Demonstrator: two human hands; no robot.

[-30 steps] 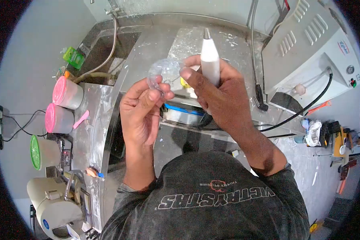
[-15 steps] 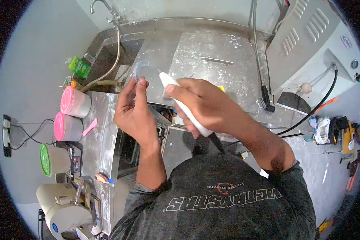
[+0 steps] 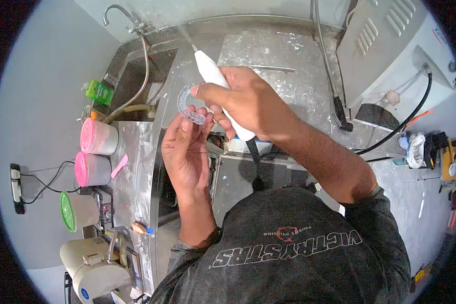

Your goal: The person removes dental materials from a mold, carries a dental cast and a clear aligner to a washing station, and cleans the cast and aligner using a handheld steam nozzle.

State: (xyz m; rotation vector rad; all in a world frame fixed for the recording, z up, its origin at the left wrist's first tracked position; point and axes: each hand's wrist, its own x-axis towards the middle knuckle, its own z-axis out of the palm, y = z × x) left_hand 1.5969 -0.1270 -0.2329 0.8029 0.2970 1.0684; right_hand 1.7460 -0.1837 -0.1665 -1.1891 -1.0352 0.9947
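Observation:
Between the thumb and fingertips of my left hand [image 3: 185, 157] is a clear, U-shaped dental aligner [image 3: 193, 117], one end pinched and the curve standing up. My right hand [image 3: 251, 101] is wrapped round a white pen-shaped steam handpiece [image 3: 212, 71]. Its thin metal nozzle points up and away, with a faint pale spray beyond the tip. A black hose [image 3: 253, 152] trails from the handpiece's lower end. My right thumb lies close beside the aligner; whether they touch I cannot tell.
A stained metal counter [image 3: 268, 50] with a sink [image 3: 159, 63] and a faucet [image 3: 121, 10] lies ahead. On the left stand a pink-lidded tub [image 3: 101, 137], another pink-lidded tub [image 3: 93, 169] and a green-lidded tub [image 3: 81, 212]. A large white machine [image 3: 390, 55] stands right.
My hands have come together, the left shifting right and down. The handpiece nozzle has moved up and left, past the aligner, and faint spray now shows at its tip. The camera view has shifted slightly.

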